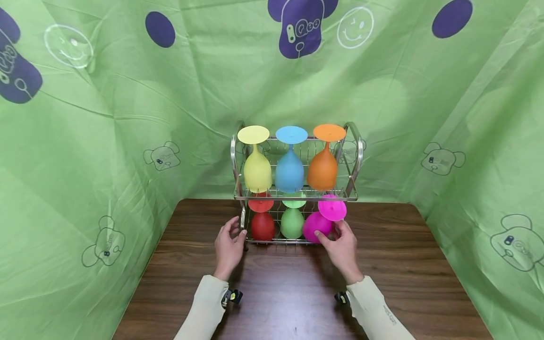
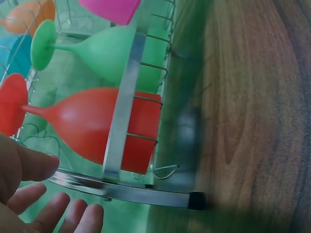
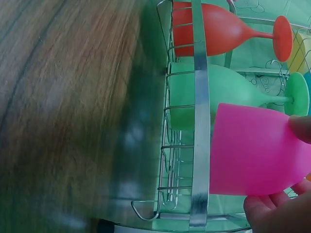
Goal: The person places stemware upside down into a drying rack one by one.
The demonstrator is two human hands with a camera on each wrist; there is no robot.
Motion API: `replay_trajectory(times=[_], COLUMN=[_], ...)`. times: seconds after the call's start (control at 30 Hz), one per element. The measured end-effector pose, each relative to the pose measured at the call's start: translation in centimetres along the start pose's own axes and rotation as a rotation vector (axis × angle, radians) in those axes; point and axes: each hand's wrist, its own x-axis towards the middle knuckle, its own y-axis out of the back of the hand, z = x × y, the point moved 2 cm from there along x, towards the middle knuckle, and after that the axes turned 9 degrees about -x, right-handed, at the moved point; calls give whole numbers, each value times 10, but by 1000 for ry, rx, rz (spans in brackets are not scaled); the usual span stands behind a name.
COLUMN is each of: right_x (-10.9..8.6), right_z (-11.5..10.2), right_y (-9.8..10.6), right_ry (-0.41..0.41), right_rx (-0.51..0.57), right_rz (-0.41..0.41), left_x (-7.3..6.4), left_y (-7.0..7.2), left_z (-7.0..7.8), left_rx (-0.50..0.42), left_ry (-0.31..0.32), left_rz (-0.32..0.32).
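A two-tier metal dish rack [image 1: 297, 199] holds upside-down plastic wine glasses. My right hand [image 1: 343, 245] grips the bowl of a pink wine glass [image 1: 333, 208] at the lower tier's right end; the glass tilts, its foot leaning right. In the right wrist view, the pink wine glass [image 3: 257, 150] has its rim by the rack's front bar. My left hand [image 1: 229, 245] is at the rack's left side, its thumb against the side tube and its fingers loosely bent. Beside it in the lower tier are a red wine glass [image 1: 262, 226] and a green wine glass [image 1: 292, 224].
On the upper tier stand a yellow wine glass [image 1: 257, 172], a blue one [image 1: 290, 170] and an orange one [image 1: 323, 170], all upside down. The rack is at the back of a brown wooden table [image 1: 289, 293]. Green printed cloth [image 1: 204, 85] surrounds the table.
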Motion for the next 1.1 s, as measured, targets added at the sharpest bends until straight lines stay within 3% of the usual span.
replay_trajectory(times=[0.47, 1.1], right_x=[0, -3], right_z=[-4, -3], right_y=[0, 0], right_ry=[106, 162], right_rx=[-133, -257], right_rz=[53, 96], left_x=[4, 2], left_y=[-3, -4], left_z=[-8, -9], left_rx=[-40, -30], left_ry=[6, 1], left_rz=[1, -4])
